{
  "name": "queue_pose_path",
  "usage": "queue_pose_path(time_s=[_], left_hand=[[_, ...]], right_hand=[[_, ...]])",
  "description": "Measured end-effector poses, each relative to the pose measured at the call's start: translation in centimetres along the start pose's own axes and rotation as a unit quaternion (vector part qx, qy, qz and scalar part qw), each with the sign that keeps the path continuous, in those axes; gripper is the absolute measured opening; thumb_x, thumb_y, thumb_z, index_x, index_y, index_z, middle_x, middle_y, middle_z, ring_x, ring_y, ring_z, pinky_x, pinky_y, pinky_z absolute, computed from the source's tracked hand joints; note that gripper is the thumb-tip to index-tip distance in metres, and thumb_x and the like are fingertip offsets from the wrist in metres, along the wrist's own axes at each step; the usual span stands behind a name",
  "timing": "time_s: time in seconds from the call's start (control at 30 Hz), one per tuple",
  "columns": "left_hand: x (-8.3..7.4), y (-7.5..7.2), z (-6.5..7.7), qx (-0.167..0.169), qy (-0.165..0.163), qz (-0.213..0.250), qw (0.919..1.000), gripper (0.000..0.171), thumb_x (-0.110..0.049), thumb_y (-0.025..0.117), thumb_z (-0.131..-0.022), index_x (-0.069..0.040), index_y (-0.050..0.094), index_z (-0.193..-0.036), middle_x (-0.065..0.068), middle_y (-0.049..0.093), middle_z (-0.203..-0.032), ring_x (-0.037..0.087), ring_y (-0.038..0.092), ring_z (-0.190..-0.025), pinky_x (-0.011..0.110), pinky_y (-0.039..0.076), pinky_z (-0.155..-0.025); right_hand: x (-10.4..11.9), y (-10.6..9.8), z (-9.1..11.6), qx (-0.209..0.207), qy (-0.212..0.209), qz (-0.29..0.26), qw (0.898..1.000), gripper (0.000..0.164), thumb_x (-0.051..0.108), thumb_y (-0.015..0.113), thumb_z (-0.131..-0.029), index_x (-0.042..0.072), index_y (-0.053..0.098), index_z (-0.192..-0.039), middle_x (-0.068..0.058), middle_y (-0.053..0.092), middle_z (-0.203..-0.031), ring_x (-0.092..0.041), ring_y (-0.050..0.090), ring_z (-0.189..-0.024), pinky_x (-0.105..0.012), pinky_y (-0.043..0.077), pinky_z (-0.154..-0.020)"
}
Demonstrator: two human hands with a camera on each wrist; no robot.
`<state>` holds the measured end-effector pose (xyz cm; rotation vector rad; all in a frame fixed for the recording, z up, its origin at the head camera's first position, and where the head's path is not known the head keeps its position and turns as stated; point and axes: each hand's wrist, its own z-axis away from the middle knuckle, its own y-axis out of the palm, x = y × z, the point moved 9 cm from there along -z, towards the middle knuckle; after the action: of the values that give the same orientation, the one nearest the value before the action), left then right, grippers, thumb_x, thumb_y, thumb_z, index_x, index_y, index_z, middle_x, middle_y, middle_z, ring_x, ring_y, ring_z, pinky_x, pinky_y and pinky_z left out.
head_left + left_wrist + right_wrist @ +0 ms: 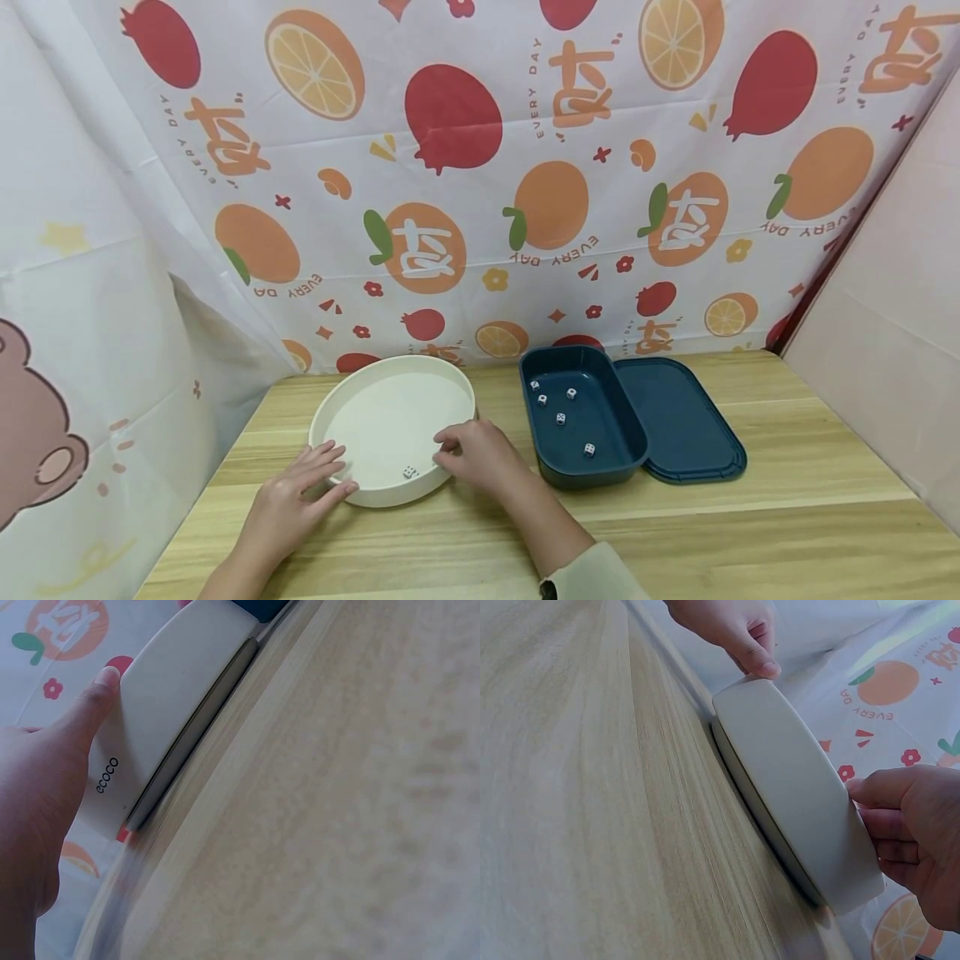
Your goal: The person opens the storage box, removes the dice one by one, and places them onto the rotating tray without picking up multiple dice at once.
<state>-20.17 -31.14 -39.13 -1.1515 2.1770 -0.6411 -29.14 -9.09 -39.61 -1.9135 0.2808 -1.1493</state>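
Note:
A round cream tray (390, 400) with a raised rim sits on the left part of the table. My left hand (296, 496) touches its near-left rim, fingers spread and fairly straight, thumb against the outer wall in the left wrist view. Over the near-right rim bends my right hand (476, 454), fingers curled and reaching inside. Whether it pinches a die is hidden; the right wrist view shows the fingertips passing behind the wall. A white die (409, 472) lies on the tray floor close to the near rim, between both hands.
Right of the tray stands a dark blue box (637, 446) with several white dice inside, among them one die (589, 450) near its front. Its blue lid (686, 421) lies beside it. A fruit-print curtain (480, 208) hangs behind the wooden table (675, 542).

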Motion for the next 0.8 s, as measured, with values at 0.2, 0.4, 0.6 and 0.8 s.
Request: queue_pose_path(time_s=[0.2,0.4,0.6,0.8], left_hand=[[0.1,0.01,-0.02,-0.001,0.002,0.0,1.0,0.038,-0.02,0.091,-0.062,-0.008,0.079,-0.095,0.009,0.074,-0.111,-0.019,0.04,-0.126,0.004,0.026,-0.114],[0.11,-0.01,-0.03,-0.003,0.005,0.0,1.0,0.038,-0.02,0.091,-0.061,-0.007,0.079,-0.095,0.009,0.075,-0.11,-0.019,0.04,-0.126,0.005,0.026,-0.114],[0.08,0.04,-0.07,-0.002,0.007,0.0,1.0,0.037,-0.02,0.091,-0.061,-0.008,0.079,-0.094,0.008,0.075,-0.11,-0.019,0.04,-0.126,0.005,0.026,-0.114],[0.03,0.04,-0.15,-0.001,0.008,0.001,1.0,0.038,-0.02,0.091,-0.061,-0.008,0.079,-0.095,0.008,0.075,-0.11,-0.019,0.04,-0.126,0.005,0.026,-0.114]], right_hand=[[0.14,-0.07,0.04,-0.004,-0.006,0.005,1.0,0.021,0.021,0.073,-0.089,0.012,0.076,-0.108,0.008,0.075,-0.088,0.0,0.064,-0.081,-0.015,0.057,-0.079],[0.08,-0.1,0.06,0.002,-0.004,-0.004,1.0,0.022,0.021,0.073,-0.089,0.011,0.076,-0.109,0.007,0.075,-0.089,0.0,0.064,-0.081,-0.014,0.057,-0.079],[-0.09,-0.15,0.11,0.011,0.003,-0.011,1.0,0.023,0.022,0.073,-0.09,0.012,0.076,-0.11,0.007,0.075,-0.091,0.0,0.064,-0.083,-0.015,0.057,-0.082],[-0.46,-0.62,0.13,0.014,0.016,-0.016,1.0,0.023,0.024,0.072,-0.091,0.014,0.075,-0.111,0.009,0.074,-0.092,-0.001,0.063,-0.084,-0.016,0.058,-0.082]])
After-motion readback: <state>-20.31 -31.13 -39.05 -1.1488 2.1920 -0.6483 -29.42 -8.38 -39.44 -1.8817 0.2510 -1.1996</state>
